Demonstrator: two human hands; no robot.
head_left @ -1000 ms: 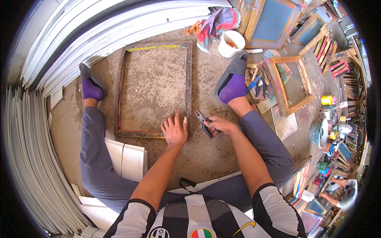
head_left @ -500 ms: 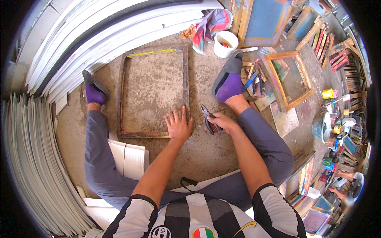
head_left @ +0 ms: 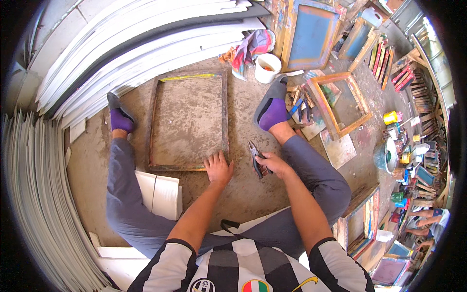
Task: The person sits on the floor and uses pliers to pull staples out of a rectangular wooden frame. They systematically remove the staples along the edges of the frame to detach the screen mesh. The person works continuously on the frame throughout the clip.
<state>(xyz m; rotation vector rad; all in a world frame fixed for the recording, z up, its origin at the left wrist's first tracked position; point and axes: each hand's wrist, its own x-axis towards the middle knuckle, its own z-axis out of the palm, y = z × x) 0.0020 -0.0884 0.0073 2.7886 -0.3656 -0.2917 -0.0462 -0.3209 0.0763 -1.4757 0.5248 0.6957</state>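
An old wooden frame with yellow paint along its far bar lies on the floor between my legs. My left hand is at its near right corner, fingers bent over the wood and thumb at the outer side. That corner is hidden under the hand. My right hand is closed around a pair of pliers just right of the frame. Dark handles run through the fist, and the jaws point away from me, apart from the frame.
White sheets are stacked along the far side and left side. A white bucket stands beyond my right foot, near hand tools and another wooden frame. Paint containers line the right. Another person is at far right.
My left hand has gone from lying spread at the frame's corner to bending its fingers over it. The pliers remain in my right hand. The whole view has shifted slightly.
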